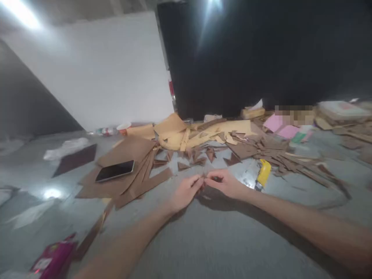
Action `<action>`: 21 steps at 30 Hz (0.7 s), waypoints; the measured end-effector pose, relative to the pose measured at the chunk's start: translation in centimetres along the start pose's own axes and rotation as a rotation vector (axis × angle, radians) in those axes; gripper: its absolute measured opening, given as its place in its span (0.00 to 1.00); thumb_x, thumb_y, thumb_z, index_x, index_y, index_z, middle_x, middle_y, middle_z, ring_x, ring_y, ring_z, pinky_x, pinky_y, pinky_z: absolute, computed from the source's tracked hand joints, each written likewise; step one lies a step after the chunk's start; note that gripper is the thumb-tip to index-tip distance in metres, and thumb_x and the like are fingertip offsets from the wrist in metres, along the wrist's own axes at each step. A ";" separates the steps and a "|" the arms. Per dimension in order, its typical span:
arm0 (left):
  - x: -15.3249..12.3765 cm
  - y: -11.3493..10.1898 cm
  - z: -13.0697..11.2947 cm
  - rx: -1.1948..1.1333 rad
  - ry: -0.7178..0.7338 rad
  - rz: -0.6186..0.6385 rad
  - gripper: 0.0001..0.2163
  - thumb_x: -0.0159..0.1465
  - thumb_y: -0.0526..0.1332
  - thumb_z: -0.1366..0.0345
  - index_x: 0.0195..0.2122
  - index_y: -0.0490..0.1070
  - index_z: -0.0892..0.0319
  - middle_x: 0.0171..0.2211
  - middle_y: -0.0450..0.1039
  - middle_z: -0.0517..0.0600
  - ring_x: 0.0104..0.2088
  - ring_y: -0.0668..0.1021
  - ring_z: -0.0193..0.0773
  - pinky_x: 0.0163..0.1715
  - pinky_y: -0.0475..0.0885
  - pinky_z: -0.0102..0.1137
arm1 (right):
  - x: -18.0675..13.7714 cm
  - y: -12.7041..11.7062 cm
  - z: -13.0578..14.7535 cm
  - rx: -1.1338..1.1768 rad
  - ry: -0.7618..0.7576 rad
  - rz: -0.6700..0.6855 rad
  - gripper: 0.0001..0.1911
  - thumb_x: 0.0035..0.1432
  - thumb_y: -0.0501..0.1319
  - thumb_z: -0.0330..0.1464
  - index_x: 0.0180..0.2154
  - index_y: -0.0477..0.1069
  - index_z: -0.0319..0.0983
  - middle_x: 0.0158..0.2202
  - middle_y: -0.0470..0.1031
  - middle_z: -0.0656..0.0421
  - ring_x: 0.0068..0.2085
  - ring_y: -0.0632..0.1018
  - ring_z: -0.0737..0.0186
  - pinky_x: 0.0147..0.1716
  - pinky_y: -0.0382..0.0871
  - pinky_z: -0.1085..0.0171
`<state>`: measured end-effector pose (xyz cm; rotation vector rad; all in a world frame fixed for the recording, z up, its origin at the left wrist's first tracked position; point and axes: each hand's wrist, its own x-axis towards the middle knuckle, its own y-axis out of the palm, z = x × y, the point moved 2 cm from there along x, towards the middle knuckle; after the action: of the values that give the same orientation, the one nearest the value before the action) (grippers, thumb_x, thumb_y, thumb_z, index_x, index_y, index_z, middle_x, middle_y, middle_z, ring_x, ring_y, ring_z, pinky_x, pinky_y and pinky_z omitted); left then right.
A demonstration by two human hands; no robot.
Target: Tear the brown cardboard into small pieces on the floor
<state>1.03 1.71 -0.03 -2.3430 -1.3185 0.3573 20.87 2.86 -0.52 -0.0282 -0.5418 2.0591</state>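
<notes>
My left hand [186, 193] and my right hand [225, 183] meet at the fingertips over the grey table, low above its surface. Both are closed in a pinch. Whatever lies between the fingers is too small and blurred to make out. Just beyond them lie several small brown folded pieces [210, 154] and flat brown triangles [183, 166]. A yellow-handled cutter [263, 173] rests to the right of my right hand. To the left of my left hand, brown sheets [136, 162] are stacked, with a long strip [151, 186] at their near side.
A phone [115, 171] lies on the brown sheets. Brown strips [279, 155] are heaped at the right, tan sheets [174, 133] at the back. Pink paper [274, 123] lies back right. A magenta object [55, 257] sits near left. A white panel [110, 73] and black panel [261, 54] stand behind.
</notes>
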 end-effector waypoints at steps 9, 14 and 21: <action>0.6 0.2 0.6 0.010 0.048 -0.127 0.22 0.76 0.50 0.50 0.29 0.66 0.57 0.26 0.69 0.45 0.30 0.73 0.36 0.35 0.63 0.30 | 0.1 0.3 -0.9 -0.120 -0.016 -0.212 0.12 0.66 0.64 0.43 0.42 0.70 0.42 0.28 0.65 0.65 0.29 0.67 0.64 0.31 0.61 0.65; 0.7 0.3 0.6 0.004 0.071 -0.121 0.21 0.76 0.50 0.51 0.30 0.67 0.58 0.26 0.70 0.46 0.30 0.74 0.37 0.35 0.64 0.30 | 0.1 0.2 -0.4 -0.143 -0.051 -0.182 0.10 0.67 0.62 0.40 0.45 0.70 0.42 0.30 0.65 0.64 0.31 0.68 0.64 0.33 0.63 0.64; 0.9 0.3 1.0 0.029 0.067 -0.145 0.21 0.76 0.51 0.52 0.29 0.69 0.58 0.25 0.71 0.46 0.29 0.74 0.36 0.34 0.65 0.29 | 0.4 0.3 -0.8 -0.133 -0.029 -0.172 0.09 0.66 0.62 0.40 0.43 0.71 0.41 0.30 0.65 0.65 0.31 0.68 0.64 0.33 0.62 0.64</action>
<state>1.24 2.56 -1.07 -2.2010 -1.4308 0.2487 20.62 3.29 -1.24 -0.0288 -0.6754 1.8569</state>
